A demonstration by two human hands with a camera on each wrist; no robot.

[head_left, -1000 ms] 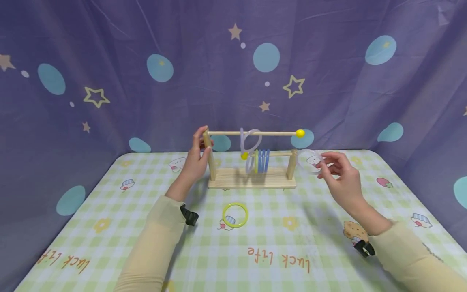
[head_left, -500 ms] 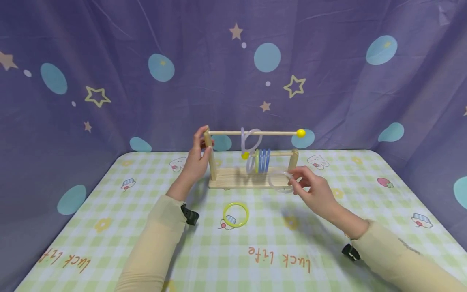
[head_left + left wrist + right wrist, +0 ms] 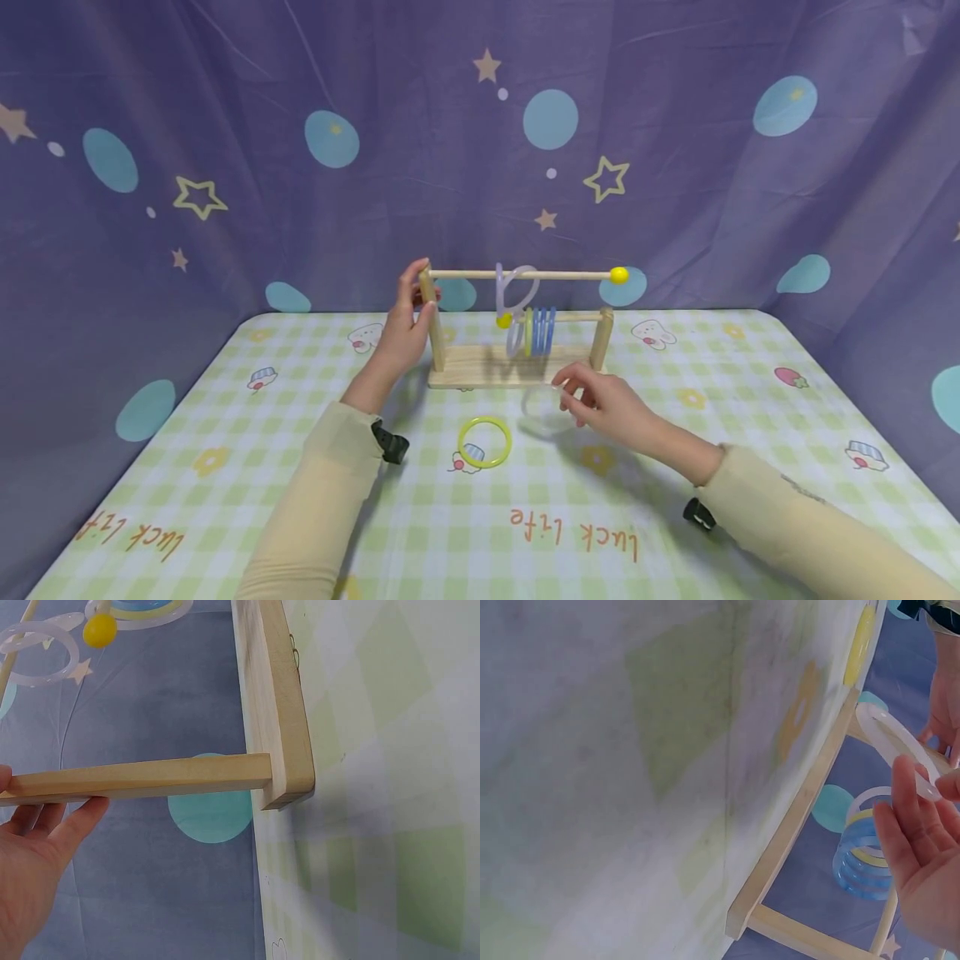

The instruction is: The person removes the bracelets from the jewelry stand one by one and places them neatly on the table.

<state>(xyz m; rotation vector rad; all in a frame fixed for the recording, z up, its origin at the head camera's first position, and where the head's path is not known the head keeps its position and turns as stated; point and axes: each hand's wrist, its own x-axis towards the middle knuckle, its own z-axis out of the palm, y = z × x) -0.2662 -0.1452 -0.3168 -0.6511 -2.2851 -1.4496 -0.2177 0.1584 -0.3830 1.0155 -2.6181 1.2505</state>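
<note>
My left hand grips the tall left post of a wooden ring rack near its top, thumb on the near side. My right hand pinches a clear whitish ring between thumb and fingers, in front of the rack's base. On the tablecloth just left of that ring lies a yellow-green ring. Two pale purple rings hang on the upper rod. Along the lower rod hang blue rings, a yellow one and a clear one.
Yellow balls cap the free ends of the rods, the upper ball pointing right. A short post carries the lower rod. Checked cloth covers the table, and a purple curtain hangs behind.
My right hand has carried the clear ring from right of the short post, leftward and toward me, to beside the yellow-green ring. The left hand and the rack stay in place.
</note>
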